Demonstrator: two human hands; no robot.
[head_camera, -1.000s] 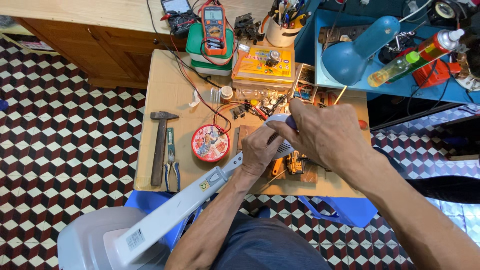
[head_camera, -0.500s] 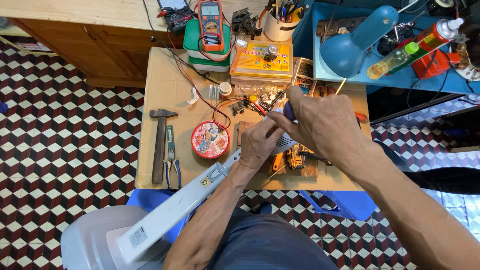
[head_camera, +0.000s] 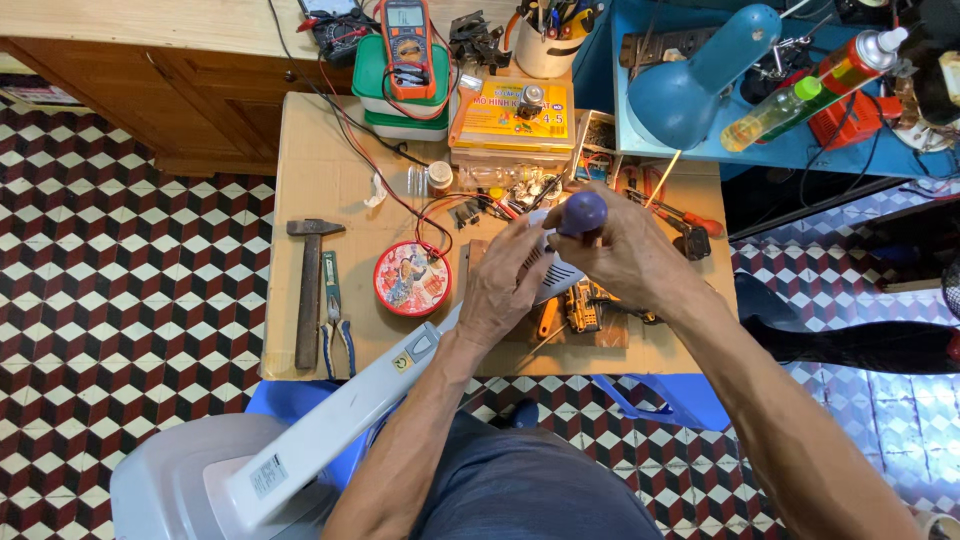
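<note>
In the head view, the left hand (head_camera: 515, 285) has its fingers wrapped round the grilled end of a long white appliance (head_camera: 340, 425), which runs from that grip down toward seven o'clock across the person's lap, over the edge of the cardboard-topped counter (head_camera: 320, 180). The right hand (head_camera: 625, 255) has its fingers clamped on a screwdriver with a round purple handle (head_camera: 582, 212), the handle end up and the shaft hidden behind the hands, so whether the tip sits in a screw cannot be told. As a judgement, the work is at the fastener stage: the casing looks closed, and nothing seems yet lifted away. At nine o'clock of the hands lie a round red tin (head_camera: 412, 278), pliers (head_camera: 335, 320) and a hammer (head_camera: 308, 290), all untouched; a multimeter (head_camera: 404, 45) sits at twelve o'clock. Against the frame half a second back, the purple handle now stands clear above the right hand's knuckles, where it was mostly covered, and the camera has tipped slightly downward.
</note>
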